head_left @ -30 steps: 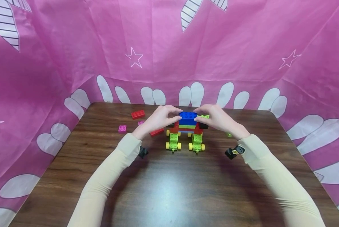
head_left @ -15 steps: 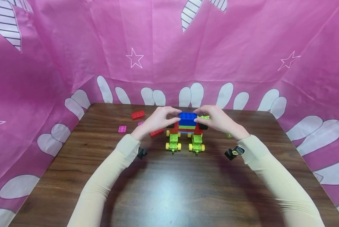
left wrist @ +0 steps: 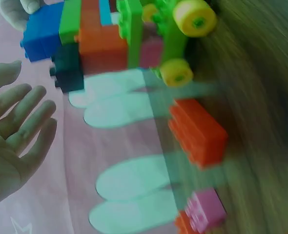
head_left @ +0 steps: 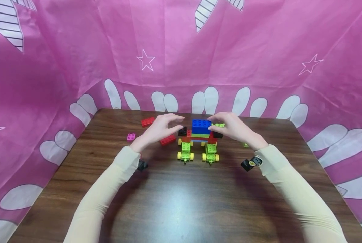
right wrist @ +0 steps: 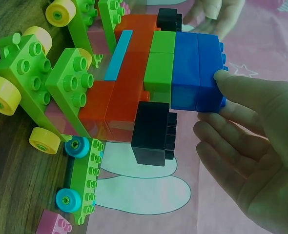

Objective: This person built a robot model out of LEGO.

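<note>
A pink cloth (head_left: 181, 40) hangs beyond both hands, and the brown table (head_left: 181, 202) spreads beneath them. Between the hands stands a block structure (head_left: 200, 138), upright on green bases with yellow wheels. The right hand (head_left: 234, 130) pinches its upper right end between thumb and fingers; the left hand (head_left: 161, 130) is spread, thumb and fingers apart, just to the structure's left and holding nothing. A green car (right wrist: 85, 178) with blue wheels sits on the table below the right hand, partly hidden in the head view. The two stacked blue bricks (head_left: 202, 126) lie directly at the right fingertips. One red brick (head_left: 168, 140) rests below the left hand, another (head_left: 148, 122) beyond it. A black brick (head_left: 182, 131) is just beside the left thumb, and a small pink brick (head_left: 131, 136) lies left of the left wrist.
</note>
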Motion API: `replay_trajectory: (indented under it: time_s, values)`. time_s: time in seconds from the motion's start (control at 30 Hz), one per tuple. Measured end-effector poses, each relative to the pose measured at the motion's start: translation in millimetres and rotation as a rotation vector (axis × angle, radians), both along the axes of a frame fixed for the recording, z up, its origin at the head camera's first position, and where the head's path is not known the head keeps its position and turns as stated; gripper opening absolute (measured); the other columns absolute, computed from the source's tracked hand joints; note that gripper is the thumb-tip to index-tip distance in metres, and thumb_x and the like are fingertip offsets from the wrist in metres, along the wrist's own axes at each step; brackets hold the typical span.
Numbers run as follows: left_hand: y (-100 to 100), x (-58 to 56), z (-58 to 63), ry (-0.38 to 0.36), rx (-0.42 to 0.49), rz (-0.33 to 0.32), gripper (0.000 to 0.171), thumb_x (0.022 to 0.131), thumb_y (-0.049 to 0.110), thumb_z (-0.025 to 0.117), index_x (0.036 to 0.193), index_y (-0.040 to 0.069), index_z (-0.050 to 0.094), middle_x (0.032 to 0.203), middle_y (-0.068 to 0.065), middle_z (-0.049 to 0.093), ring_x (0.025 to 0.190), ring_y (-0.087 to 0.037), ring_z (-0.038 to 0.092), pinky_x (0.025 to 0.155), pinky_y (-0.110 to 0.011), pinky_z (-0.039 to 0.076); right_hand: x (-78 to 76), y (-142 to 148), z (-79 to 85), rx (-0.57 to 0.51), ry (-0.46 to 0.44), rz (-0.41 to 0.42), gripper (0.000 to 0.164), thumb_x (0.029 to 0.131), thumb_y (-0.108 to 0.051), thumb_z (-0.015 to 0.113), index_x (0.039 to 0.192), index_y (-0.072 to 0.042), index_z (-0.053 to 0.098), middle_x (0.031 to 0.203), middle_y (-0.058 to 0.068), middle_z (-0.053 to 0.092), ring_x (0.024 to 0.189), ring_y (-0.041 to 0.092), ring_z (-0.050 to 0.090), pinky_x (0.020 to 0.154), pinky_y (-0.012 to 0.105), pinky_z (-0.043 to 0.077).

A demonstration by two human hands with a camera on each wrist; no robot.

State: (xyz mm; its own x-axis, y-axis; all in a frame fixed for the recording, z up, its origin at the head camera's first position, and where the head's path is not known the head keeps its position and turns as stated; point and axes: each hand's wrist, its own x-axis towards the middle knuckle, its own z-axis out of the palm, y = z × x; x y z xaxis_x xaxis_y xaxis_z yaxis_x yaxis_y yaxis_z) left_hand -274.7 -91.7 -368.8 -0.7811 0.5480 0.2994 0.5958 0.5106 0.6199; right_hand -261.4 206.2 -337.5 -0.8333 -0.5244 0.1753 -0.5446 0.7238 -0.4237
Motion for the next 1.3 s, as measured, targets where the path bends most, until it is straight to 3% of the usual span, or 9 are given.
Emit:
replay_trajectory:
  time_s: [0.13, 0.37, 0.8, 1.0, 1.3]
  values:
    - [-18.5, -1.1, -5.9, 0.006, -0.032, 0.049, 0.04, 0.094, 0.022, 0.068, 0.13, 0.008, 0.064, 0.131, -0.011, 0.067, 0.124, -0.025, 0.061, 0.107, -0.044, 0.048, -0.3, 0.2, 1.9, 0.007, -0.011, -0.008, 0.04, 0.091, -0.026, 0.072, 0.126, -0.007, 0.066, 0.117, 0.011, 0.073, 0.108, 0.027, 0.067, 0.095, 0.047, 0.055]
    - [-35.3, -7.1, -18.6, -0.065, -0.128, 0.074, 0.046, 0.092, 0.022, 0.07, 0.132, 0.002, 0.061, 0.13, -0.017, 0.066, 0.125, -0.03, 0.059, 0.108, -0.047, 0.047, -0.3, 2.1, 3.5, 0.018, -0.012, -0.017, 0.04, 0.092, -0.026, 0.072, 0.127, -0.007, 0.066, 0.116, 0.011, 0.073, 0.108, 0.026, 0.067, 0.095, 0.047, 0.055]
    - [-33.6, -19.5, -48.7, -0.174, -0.37, 0.047, 0.055, 0.089, 0.021, 0.074, 0.136, -0.003, 0.056, 0.137, -0.02, 0.061, 0.13, -0.033, 0.056, 0.11, -0.047, 0.045, -0.8, 1.7, 3.2, 0.007, -0.021, -0.012, 0.041, 0.092, -0.026, 0.071, 0.128, -0.007, 0.066, 0.118, 0.011, 0.072, 0.109, 0.027, 0.067, 0.096, 0.047, 0.055]
    - [-30.3, -20.2, -54.8, -0.185, -0.421, 0.055, 0.055, 0.088, 0.02, 0.075, 0.135, -0.002, 0.057, 0.135, -0.02, 0.062, 0.128, -0.033, 0.056, 0.111, -0.05, 0.043, -0.9, 0.8, 3.2, 0.011, -0.016, -0.006, 0.04, 0.092, -0.025, 0.071, 0.127, -0.007, 0.066, 0.116, 0.011, 0.073, 0.108, 0.027, 0.067, 0.095, 0.047, 0.055]
    - [-28.7, -19.6, -58.3, -0.166, -0.47, 0.084, 0.048, 0.086, 0.016, 0.076, 0.128, -0.003, 0.063, 0.125, -0.02, 0.068, 0.115, -0.031, 0.063, 0.104, -0.047, 0.049, 0.2, -0.2, 2.5, 0.005, -0.025, -0.004, 0.041, 0.091, -0.026, 0.072, 0.127, -0.007, 0.066, 0.117, 0.011, 0.073, 0.109, 0.029, 0.067, 0.095, 0.047, 0.055]
